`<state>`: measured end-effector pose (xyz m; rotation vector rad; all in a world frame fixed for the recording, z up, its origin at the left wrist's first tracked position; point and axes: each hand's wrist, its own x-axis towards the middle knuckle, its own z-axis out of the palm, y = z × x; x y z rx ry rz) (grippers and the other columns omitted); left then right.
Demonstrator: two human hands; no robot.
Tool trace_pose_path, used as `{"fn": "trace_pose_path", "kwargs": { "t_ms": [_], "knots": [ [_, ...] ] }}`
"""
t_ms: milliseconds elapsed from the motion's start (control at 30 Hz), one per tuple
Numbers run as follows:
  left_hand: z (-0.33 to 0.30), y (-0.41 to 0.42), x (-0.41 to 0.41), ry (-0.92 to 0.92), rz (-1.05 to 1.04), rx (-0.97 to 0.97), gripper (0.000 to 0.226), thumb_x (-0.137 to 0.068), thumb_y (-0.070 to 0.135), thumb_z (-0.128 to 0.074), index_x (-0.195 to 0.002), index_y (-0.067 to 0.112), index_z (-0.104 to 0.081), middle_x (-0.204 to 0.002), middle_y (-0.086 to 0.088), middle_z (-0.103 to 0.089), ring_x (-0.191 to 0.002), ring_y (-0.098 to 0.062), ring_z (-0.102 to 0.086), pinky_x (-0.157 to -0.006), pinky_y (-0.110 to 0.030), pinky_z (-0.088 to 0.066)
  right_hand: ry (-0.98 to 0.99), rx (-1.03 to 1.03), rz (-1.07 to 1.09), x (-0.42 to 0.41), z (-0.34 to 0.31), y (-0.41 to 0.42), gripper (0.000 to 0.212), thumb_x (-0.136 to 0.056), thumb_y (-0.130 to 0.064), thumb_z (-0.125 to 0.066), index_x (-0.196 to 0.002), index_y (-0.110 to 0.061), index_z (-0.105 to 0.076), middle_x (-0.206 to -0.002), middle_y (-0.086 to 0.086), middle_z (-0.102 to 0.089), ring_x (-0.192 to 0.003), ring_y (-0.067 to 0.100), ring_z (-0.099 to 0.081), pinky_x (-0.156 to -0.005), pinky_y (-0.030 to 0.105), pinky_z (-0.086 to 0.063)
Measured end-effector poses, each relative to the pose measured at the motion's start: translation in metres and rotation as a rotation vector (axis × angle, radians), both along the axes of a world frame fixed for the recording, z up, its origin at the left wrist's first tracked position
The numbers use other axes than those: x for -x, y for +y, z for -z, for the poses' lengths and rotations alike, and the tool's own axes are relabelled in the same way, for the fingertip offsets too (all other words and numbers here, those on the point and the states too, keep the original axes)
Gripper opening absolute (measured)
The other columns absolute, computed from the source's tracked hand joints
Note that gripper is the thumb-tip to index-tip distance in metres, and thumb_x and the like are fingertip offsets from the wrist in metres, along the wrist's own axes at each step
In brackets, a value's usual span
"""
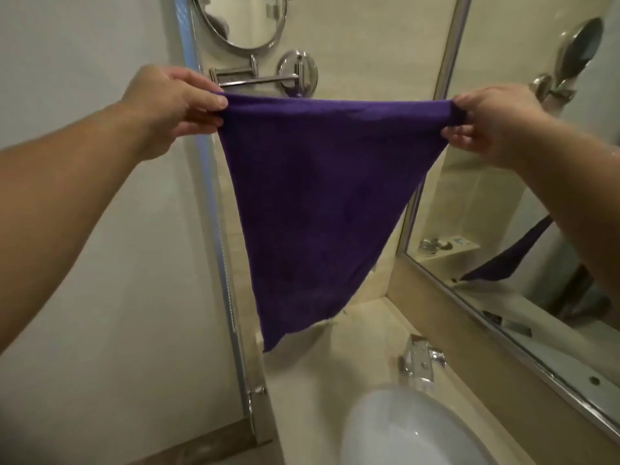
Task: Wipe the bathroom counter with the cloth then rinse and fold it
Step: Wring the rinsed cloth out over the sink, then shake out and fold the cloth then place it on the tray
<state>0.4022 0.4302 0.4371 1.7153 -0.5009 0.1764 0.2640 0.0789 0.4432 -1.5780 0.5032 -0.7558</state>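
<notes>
A purple cloth (pixel 312 203) hangs spread out in the air above the beige bathroom counter (pixel 312 391). My left hand (pixel 174 105) pinches its upper left corner and my right hand (pixel 493 119) pinches its upper right corner, so the top edge is pulled taut between them. The cloth narrows downward to a point near the counter's back left. Its lower tip hangs just above the counter surface.
A white oval sink (pixel 402 431) sits at the bottom with a chrome faucet (pixel 421 359) behind it. A large mirror (pixel 523 229) lines the right wall. A round swivel mirror (pixel 241 21) and its chrome wall mount (pixel 297 73) are behind the cloth. A glass panel stands on the left.
</notes>
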Motion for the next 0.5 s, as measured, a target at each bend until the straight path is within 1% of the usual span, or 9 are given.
{"fn": "trace_pose_path", "kwargs": {
  "t_ms": [67, 133, 200, 233, 300, 333, 433, 467, 500],
  "knots": [
    [0.025, 0.000, 0.006, 0.058, 0.013, -0.046, 0.015, -0.087, 0.003, -0.069, -0.080, 0.016, -0.068, -0.080, -0.006, -0.068, -0.068, -0.020, -0.069, -0.085, -0.038, -0.060, 0.096, -0.003, -0.035, 0.011, 0.029, -0.005, 0.008, -0.098, -0.019, -0.062, -0.102, -0.012, -0.064, -0.104, 0.011, -0.070, -0.087, 0.021, -0.074, -0.072, 0.028, -0.062],
    [0.053, 0.001, 0.011, 0.109, 0.018, -0.115, 0.012, -0.089, 0.004, -0.069, -0.083, 0.015, -0.068, -0.079, -0.007, -0.069, -0.067, -0.020, -0.069, -0.081, -0.037, -0.060, 0.188, 0.012, -0.058, 0.019, 0.059, -0.009, 0.012, -0.097, -0.019, -0.063, -0.105, -0.010, -0.065, -0.107, 0.012, -0.069, -0.092, 0.022, -0.072, -0.077, 0.031, -0.062],
    [0.085, 0.003, 0.014, 0.154, 0.007, -0.188, 0.008, -0.088, 0.007, -0.071, -0.086, 0.015, -0.070, -0.074, -0.004, -0.068, -0.061, -0.016, -0.067, -0.073, -0.033, -0.059, 0.306, 0.067, -0.083, 0.025, 0.087, -0.011, 0.017, -0.097, -0.020, -0.063, -0.109, -0.008, -0.065, -0.103, 0.012, -0.068, -0.087, 0.021, -0.068, -0.078, 0.031, -0.060],
    [0.102, 0.003, 0.015, 0.175, 0.000, -0.216, 0.006, -0.088, 0.009, -0.072, -0.087, 0.015, -0.071, -0.071, -0.002, -0.067, -0.058, -0.014, -0.064, -0.068, -0.030, -0.056, 0.377, 0.111, -0.097, 0.029, 0.098, -0.013, 0.018, -0.096, -0.021, -0.064, -0.108, -0.008, -0.066, -0.099, 0.011, -0.067, -0.081, 0.019, -0.066, -0.075, 0.030, -0.058],
    [0.131, 0.004, 0.018, 0.206, -0.008, -0.267, 0.005, -0.086, 0.011, -0.074, -0.086, 0.016, -0.072, -0.071, 0.001, -0.066, -0.060, -0.013, -0.058, -0.064, -0.028, -0.048, 0.502, 0.179, -0.118, 0.035, 0.122, -0.020, 0.017, -0.095, -0.022, -0.066, -0.104, -0.008, -0.067, -0.090, 0.010, -0.065, -0.072, 0.018, -0.063, -0.068, 0.029, -0.053],
    [0.145, 0.004, 0.019, 0.226, 0.001, -0.293, 0.005, -0.086, 0.011, -0.074, -0.085, 0.016, -0.073, -0.072, 0.002, -0.066, -0.064, -0.013, -0.057, -0.065, -0.027, -0.046, 0.551, 0.199, -0.124, 0.036, 0.132, -0.024, 0.017, -0.094, -0.022, -0.067, -0.102, -0.008, -0.067, -0.088, 0.010, -0.064, -0.071, 0.018, -0.062, -0.067, 0.030, -0.053],
    [0.183, 0.007, 0.024, 0.329, 0.068, -0.349, 0.009, -0.085, 0.007, -0.073, -0.081, 0.015, -0.072, -0.069, 0.003, -0.068, -0.069, -0.014, -0.059, -0.069, -0.028, -0.046, 0.686, 0.234, -0.177, 0.035, 0.163, -0.032, 0.015, -0.093, -0.021, -0.068, -0.098, -0.006, -0.068, -0.086, 0.013, -0.065, -0.077, 0.024, -0.063, -0.082, 0.041, -0.056],
    [0.196, 0.008, 0.025, 0.373, 0.096, -0.351, 0.011, -0.085, 0.004, -0.072, -0.080, 0.013, -0.072, -0.068, 0.002, -0.067, -0.070, -0.015, -0.059, -0.070, -0.029, -0.047, 0.720, 0.249, -0.192, 0.034, 0.173, -0.033, 0.013, -0.094, -0.019, -0.068, -0.095, -0.006, -0.068, -0.083, 0.014, -0.066, -0.076, 0.026, -0.064, -0.085, 0.044, -0.056],
    [0.208, 0.008, 0.027, 0.421, 0.130, -0.348, 0.011, -0.086, 0.002, -0.071, -0.080, 0.012, -0.071, -0.067, 0.001, -0.066, -0.068, -0.015, -0.058, -0.070, -0.029, -0.047, 0.742, 0.258, -0.199, 0.033, 0.185, -0.034, 0.011, -0.094, -0.016, -0.068, -0.091, -0.006, -0.067, -0.079, 0.014, -0.065, -0.072, 0.026, -0.064, -0.084, 0.044, -0.057]
  ]
}}
